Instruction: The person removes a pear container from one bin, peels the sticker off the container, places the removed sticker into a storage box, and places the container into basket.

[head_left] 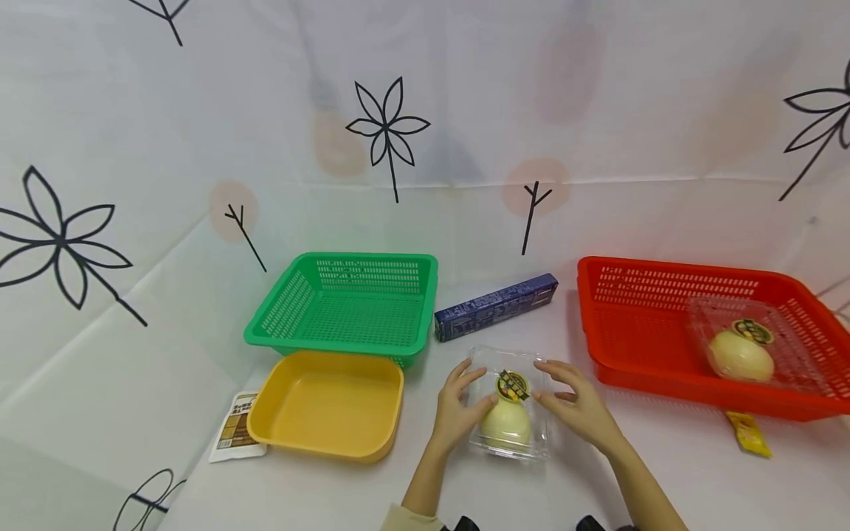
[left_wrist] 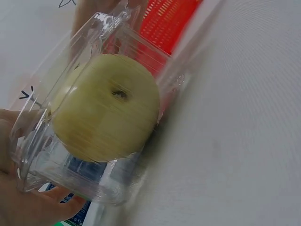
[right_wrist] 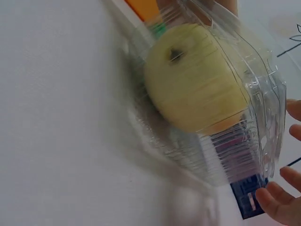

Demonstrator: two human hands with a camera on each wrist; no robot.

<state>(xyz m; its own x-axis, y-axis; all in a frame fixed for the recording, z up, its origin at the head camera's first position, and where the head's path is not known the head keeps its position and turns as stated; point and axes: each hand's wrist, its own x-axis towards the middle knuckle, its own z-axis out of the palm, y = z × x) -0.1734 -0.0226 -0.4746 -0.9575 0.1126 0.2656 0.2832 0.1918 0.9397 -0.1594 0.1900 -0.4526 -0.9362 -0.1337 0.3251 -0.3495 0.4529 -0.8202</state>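
Observation:
A clear plastic clamshell box (head_left: pixel 508 442) with a round pale yellow-green fruit (head_left: pixel 506 424) inside lies on the table in front of me. Its lid carries a round black-and-yellow label (head_left: pixel 512 386). On the box's left side my left hand (head_left: pixel 457 409) has its fingers spread, the thumb over the lid and the fingertips at the upper left edge. The right hand (head_left: pixel 576 409) is at the opposite edge, fingers extended and fingertips right by the rim. In the right wrist view its fingers (right_wrist: pixel 277 200) show a gap from the clear plastic.
A red basket (head_left: pixel 587 324) at the right holds another boxed fruit (head_left: pixel 741 355). A yellow packet (head_left: pixel 749 434) lies before it. Behind the box is a long dark blue carton (head_left: pixel 496 307). At the left are a green basket (head_left: pixel 339 346), a yellow tub (head_left: pixel 325 409) and a white-brown pouch (head_left: pixel 235 431).

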